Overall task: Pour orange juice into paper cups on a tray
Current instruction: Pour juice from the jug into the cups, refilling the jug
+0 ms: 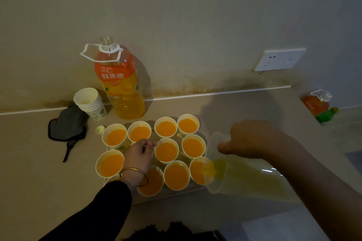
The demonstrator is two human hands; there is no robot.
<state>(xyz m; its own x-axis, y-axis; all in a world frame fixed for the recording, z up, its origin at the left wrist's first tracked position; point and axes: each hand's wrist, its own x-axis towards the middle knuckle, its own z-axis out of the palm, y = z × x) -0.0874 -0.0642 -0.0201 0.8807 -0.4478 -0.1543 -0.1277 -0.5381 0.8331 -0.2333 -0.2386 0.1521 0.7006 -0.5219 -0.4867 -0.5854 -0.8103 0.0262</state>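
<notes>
Several paper cups filled with orange juice stand on a pale tray [177,191]. My right hand [254,139] holds a clear plastic jug [244,178] tilted on its side, its spout over the front right cup [199,172]. Yellow juice lies in the jug's lower side. My left hand [139,154], with a bangle at the wrist, grips a cup hidden beneath it in the middle row. An open, partly full orange juice bottle [121,82] stands at the back by the wall.
A stack of unused paper cups [91,103] leans beside the bottle. A dark cloth [67,125] and the bottle's cap [100,129] lie left of the tray. A wall socket [279,59] is at the right. Two more bottles [318,104] sit at the far right.
</notes>
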